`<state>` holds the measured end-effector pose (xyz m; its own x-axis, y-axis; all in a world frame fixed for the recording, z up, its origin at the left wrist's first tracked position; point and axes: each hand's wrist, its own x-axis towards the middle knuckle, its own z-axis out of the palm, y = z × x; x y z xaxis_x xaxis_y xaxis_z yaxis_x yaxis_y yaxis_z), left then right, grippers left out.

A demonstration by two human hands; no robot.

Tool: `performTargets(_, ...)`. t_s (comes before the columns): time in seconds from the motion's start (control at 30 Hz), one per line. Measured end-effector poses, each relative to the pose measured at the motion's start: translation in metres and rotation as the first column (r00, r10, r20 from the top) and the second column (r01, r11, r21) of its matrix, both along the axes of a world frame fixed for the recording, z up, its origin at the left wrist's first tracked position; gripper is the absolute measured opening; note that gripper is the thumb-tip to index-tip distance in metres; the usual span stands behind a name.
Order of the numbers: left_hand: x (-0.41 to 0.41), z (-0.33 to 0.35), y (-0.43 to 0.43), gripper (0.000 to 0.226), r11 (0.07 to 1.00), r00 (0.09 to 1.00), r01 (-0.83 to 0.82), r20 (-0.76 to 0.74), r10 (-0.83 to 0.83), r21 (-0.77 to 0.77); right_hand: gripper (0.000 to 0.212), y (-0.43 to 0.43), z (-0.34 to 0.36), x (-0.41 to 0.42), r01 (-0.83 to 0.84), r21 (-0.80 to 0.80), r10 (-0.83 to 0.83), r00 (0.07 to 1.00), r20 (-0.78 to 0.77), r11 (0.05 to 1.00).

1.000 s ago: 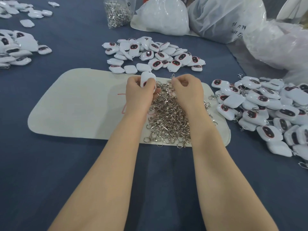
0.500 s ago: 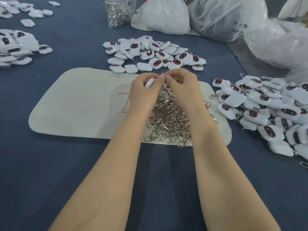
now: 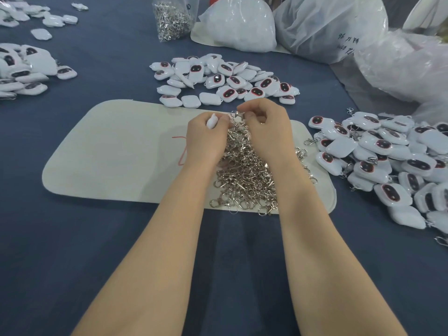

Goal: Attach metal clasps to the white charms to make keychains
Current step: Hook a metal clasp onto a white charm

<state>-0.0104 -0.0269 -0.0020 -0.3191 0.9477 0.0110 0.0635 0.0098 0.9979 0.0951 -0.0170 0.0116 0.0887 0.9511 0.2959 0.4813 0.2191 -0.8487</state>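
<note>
Head view: your left hand [image 3: 206, 139] curls round white charm [image 3: 212, 121]; your right hand [image 3: 266, 132] pinches metal clasp [image 3: 236, 115] just right of it, both above clasp pile [image 3: 244, 175] on pale mat [image 3: 116, 151]

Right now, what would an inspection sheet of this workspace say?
Surface: blue cloth with an off-white mat on it.
Job's things: clasp pile on the mat; loose charms beyond it; finished keychains at right.
Clutter: bag of clasps and white plastic bags at the far edge; more charms at left.
Grips: left hand holds a white charm; right hand pinches a clasp beside it.
Cables: nothing seen.
Surroundings: nothing seen beyond the table.
</note>
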Motion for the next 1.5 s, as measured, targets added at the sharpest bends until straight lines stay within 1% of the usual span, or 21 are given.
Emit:
performTargets(0.1, 0.0008, -0.0009, 0.0011, 0.013, 1.0, 1.0, 0.002, -0.001, -0.002, -0.007, 0.022, 0.0005, -0.0011, -0.0001, 0.016, 0.014, -0.016, 1.0, 0.0, 1.0)
performTargets(0.17, 0.0005, -0.0015, 0.0016, 0.014, 1.0, 1.0, -0.022, -0.009, 0.022, 0.007, 0.019, -0.0005, -0.0005, -0.0011, -0.006, 0.011, 0.006, 1.0, -0.022, 1.0)
performTargets(0.27, 0.0004, -0.0002, -0.0007, 0.01, 0.998, 0.999, -0.041, -0.031, 0.042, 0.054, 0.019, -0.0026, 0.0007, -0.003, -0.085, -0.006, 0.084, 0.994, -0.064, 0.996)
performTargets(0.33, 0.0005, -0.0004, -0.0021, 0.015, 0.997, 0.998, -0.03, -0.058, 0.034, 0.076, 0.019, -0.0036, 0.0005, -0.0046, -0.144, -0.043, 0.142, 0.988, -0.055, 0.989)
performTargets(0.4, 0.0008, -0.0007, -0.0028, 0.012, 0.996, 0.996, -0.014, -0.089, 0.021, 0.086, 0.018, -0.0039, -0.0004, -0.0054, -0.176, -0.088, 0.175, 0.984, -0.02, 0.98)
performTargets(0.47, 0.0005, -0.0004, -0.0025, 0.008, 0.994, 0.991, -0.024, -0.128, 0.037, 0.105, 0.016, -0.0037, -0.0013, -0.0048, -0.171, -0.113, 0.172, 0.985, -0.003, 0.979)
performTargets(0.63, 0.001, 0.0008, -0.003, 0.01, 0.987, 0.98, -0.057, -0.182, 0.084, 0.154, 0.012, -0.0038, -0.0007, -0.0055, -0.146, -0.143, 0.146, 0.989, -0.012, 0.979)
performTargets(0.8, 0.0017, 0.0008, -0.0046, 0.012, 0.979, 0.956, -0.032, -0.281, 0.088, 0.199, 0.01, -0.0049, 0.0004, -0.0095, -0.135, -0.138, 0.128, 0.99, -0.061, 0.981)
performTargets(0.9, 0.0023, -0.0004, -0.0048, 0.017, 0.976, 0.927, -0.021, -0.36, 0.099, 0.216, 0.006, -0.0056, 0.0009, -0.0092, -0.107, -0.121, 0.102, 0.994, -0.045, 0.987)
performTargets(1.0, 0.0036, -0.0008, -0.0061, 0.016, 0.969, 0.91, -0.021, -0.396, 0.119, 0.244, 0.007, -0.0055, 0.0006, -0.0084, -0.073, -0.113, 0.071, 0.997, -0.018, 0.991)
performTargets(1.1, 0.004, 0.0002, -0.0075, 0.014, 0.965, 0.921, -0.033, -0.368, 0.131, 0.262, 0.011, -0.0057, 0.0001, -0.0081, -0.068, -0.119, 0.07, 0.998, 0.006, 0.991)
performTargets(1.23, 0.0031, 0.001, -0.0069, 0.012, 0.969, 0.949, -0.041, -0.292, 0.114, 0.245, 0.009, -0.0062, 0.001, -0.0079, -0.075, -0.104, 0.074, 0.997, -0.012, 0.992)
performTargets(1.33, 0.0022, 0.0002, -0.0056, 0.004, 0.977, 0.953, -0.024, -0.291, 0.086, 0.21, 0.009, -0.0055, 0.0017, -0.0075, -0.046, -0.081, 0.041, 0.997, -0.059, 0.996)
performTargets(1.4, 0.0015, 0.0002, -0.0054, 0.006, 0.982, 0.954, -0.009, -0.294, 0.066, 0.191, 0.009, -0.0048, 0.0019, -0.0069, -0.032, -0.079, 0.026, 0.996, -0.08, 0.996)
performTargets(1.5, 0.0005, 0.0003, -0.0048, 0.007, 0.984, 0.957, -0.01, -0.284, 0.061, 0.178, 0.009, -0.004, 0.0005, -0.0065, -0.025, -0.083, 0.02, 0.998, -0.062, 0.996)
